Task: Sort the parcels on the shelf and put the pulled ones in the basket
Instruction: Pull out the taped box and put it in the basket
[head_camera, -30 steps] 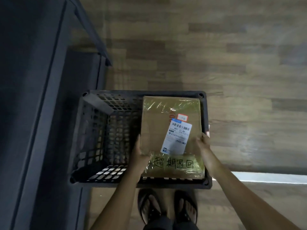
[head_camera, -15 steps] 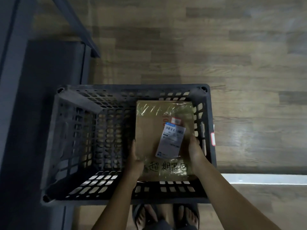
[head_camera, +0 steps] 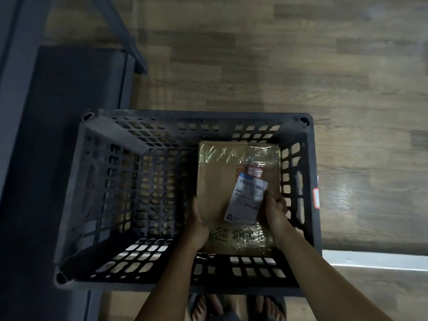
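Both arms reach down, left hand (head_camera: 196, 225) and right hand (head_camera: 276, 212) gripping the taped cardboard parcel (head_camera: 222, 177) by its sides (inside the right half of the black basket (head_camera: 185, 116)), on a wood-plank floor (head_camera: 301, 66) beside a dark shelf (head_camera: 69, 93).

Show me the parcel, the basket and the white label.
parcel (head_camera: 217, 181), head view, bare cardboard top.
basket (head_camera: 208, 115), head view, far rim.
white label (head_camera: 245, 201), head view, its middle.

Single head view, looking steeply down, close above basket (head_camera: 310, 181), floor (head_camera: 278, 66) beyond
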A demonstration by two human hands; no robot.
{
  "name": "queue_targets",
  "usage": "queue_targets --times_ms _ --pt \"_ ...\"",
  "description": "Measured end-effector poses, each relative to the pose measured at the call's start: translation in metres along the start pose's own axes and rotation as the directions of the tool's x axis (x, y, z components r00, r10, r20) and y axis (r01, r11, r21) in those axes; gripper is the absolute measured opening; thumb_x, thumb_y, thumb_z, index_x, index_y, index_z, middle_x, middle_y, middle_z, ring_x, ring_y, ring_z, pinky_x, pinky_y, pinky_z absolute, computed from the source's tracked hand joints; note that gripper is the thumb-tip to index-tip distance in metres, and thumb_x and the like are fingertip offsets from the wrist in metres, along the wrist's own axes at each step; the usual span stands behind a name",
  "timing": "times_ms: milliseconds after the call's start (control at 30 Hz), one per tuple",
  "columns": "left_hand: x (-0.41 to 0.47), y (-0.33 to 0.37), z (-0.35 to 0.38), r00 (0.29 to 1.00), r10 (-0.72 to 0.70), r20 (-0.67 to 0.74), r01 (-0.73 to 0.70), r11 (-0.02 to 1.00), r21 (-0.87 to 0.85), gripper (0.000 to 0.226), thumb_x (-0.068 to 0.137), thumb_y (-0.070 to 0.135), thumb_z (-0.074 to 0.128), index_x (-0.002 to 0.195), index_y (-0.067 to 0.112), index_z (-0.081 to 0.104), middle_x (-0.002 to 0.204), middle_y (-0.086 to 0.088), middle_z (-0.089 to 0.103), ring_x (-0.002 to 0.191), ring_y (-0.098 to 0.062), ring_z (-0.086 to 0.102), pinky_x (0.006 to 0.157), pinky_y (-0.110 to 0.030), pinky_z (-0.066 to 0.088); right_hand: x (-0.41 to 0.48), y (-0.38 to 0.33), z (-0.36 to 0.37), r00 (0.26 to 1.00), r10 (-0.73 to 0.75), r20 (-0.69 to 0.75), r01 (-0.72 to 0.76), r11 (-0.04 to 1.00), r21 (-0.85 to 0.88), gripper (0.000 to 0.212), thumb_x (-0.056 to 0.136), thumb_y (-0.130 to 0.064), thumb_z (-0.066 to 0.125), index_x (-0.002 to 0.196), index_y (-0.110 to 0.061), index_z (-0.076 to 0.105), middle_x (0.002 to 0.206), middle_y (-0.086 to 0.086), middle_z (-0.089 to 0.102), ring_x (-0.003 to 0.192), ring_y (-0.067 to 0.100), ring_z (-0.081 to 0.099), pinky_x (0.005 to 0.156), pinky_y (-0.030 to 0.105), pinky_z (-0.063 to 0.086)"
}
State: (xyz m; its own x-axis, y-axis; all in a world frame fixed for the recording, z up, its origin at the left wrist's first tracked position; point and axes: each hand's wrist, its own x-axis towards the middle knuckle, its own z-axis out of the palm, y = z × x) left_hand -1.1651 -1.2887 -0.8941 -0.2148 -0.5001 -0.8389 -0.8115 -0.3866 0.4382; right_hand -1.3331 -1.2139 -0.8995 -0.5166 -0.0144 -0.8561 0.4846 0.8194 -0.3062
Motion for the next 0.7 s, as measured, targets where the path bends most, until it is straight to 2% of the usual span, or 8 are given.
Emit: queue_targets --times_ms 133,233,333,400,500,567,700 --pt "-0.02 0.02 -0.004 0.992 0.021 -0.122 0.027 0.925 0.38 0.092 0.091 0.02 0.055 0.15 0.013 -0.016 0.16 -0.012 -0.002 0.147 -0.028 0.006 0.119 -0.044 0.014 -0.038 -0.003 0.006 0.986 -0.148 -0.08 0.124 0.96 -0.25 0.066 0.1 -0.049 0.022 0.152 -0.014 0.002 0.159 0.013 0.002 0.145 0.032 0.005 0.117 0.045 0.008" --pt "-0.054 0.053 -0.017 0.982 0.114 -0.149 -0.045 0.913 0.405 0.083 0.091 0.02 0.048 0.152 0.016 -0.007 0.161 -0.01 -0.004 0.148 -0.026 0.002 0.119 -0.047 0.014 -0.078 -0.018 0.001 0.962 -0.258 -0.09 0.213 0.914 -0.344 0.062 0.099 -0.049 0.024 0.152 -0.022 0.006 0.159 0.007 0.004 0.145 0.029 0.005 0.117 0.046 0.008" --pt "-0.097 0.08 -0.041 0.953 0.25 -0.169 -0.14 0.863 0.486 0.07 0.097 0.028 0.04 0.153 0.024 -0.001 0.161 -0.007 -0.006 0.149 -0.025 0.0 0.12 -0.047 0.011 -0.118 -0.04 -0.024 0.937 -0.35 0.012 0.318 0.835 -0.45 0.059 0.099 -0.05 0.023 0.152 -0.028 0.008 0.16 0.003 0.006 0.146 0.026 0.004 0.118 0.045 0.006" --pt "-0.128 0.097 -0.064 0.948 0.26 -0.183 -0.14 0.858 0.494 0.065 0.099 0.039 0.035 0.152 0.028 0.0 0.161 -0.005 -0.006 0.149 -0.025 0.0 0.12 -0.046 0.01 -0.146 -0.058 -0.042 0.904 -0.419 0.081 0.402 0.773 -0.49 0.054 0.1 -0.047 0.021 0.151 -0.031 0.016 0.16 -0.001 0.013 0.147 0.024 0.008 0.118 0.046 0.008" --pt "-0.18 0.125 -0.098 0.96 0.215 -0.18 -0.124 0.902 0.414 0.06 0.099 0.046 0.028 0.152 0.033 0.003 0.161 -0.001 -0.006 0.149 -0.022 -0.002 0.12 -0.047 0.006 -0.2 -0.087 -0.063 0.845 -0.511 0.157 0.513 0.692 -0.507 0.048 0.1 -0.042 0.021 0.144 -0.029 0.033 0.155 -0.001 0.029 0.143 0.025 0.022 0.116 0.046 0.017" --pt "-0.214 0.141 -0.115 0.961 0.211 -0.177 -0.121 0.902 0.415 0.059 0.099 0.047 0.025 0.152 0.033 0.003 0.162 0.0 -0.006 0.149 -0.022 -0.003 0.12 -0.047 0.005 -0.24 -0.103 -0.073 0.822 -0.531 0.208 0.552 0.648 -0.525 0.049 0.1 -0.041 0.021 0.146 -0.027 0.031 0.156 0.001 0.028 0.144 0.024 0.022 0.116 0.045 0.019" --pt "-0.299 0.163 -0.148 0.94 0.252 -0.23 -0.11 0.862 0.494 0.058 0.1 0.047 0.02 0.152 0.031 0.002 0.161 -0.002 -0.007 0.148 -0.022 -0.009 0.12 -0.044 -0.003 -0.33 -0.134 -0.086 0.744 -0.57 0.349 0.651 0.5 -0.572 0.053 0.101 -0.044 0.02 0.151 -0.029 0.018 0.16 -0.005 0.014 0.148 0.02 0.008 0.12 0.043 0.01"
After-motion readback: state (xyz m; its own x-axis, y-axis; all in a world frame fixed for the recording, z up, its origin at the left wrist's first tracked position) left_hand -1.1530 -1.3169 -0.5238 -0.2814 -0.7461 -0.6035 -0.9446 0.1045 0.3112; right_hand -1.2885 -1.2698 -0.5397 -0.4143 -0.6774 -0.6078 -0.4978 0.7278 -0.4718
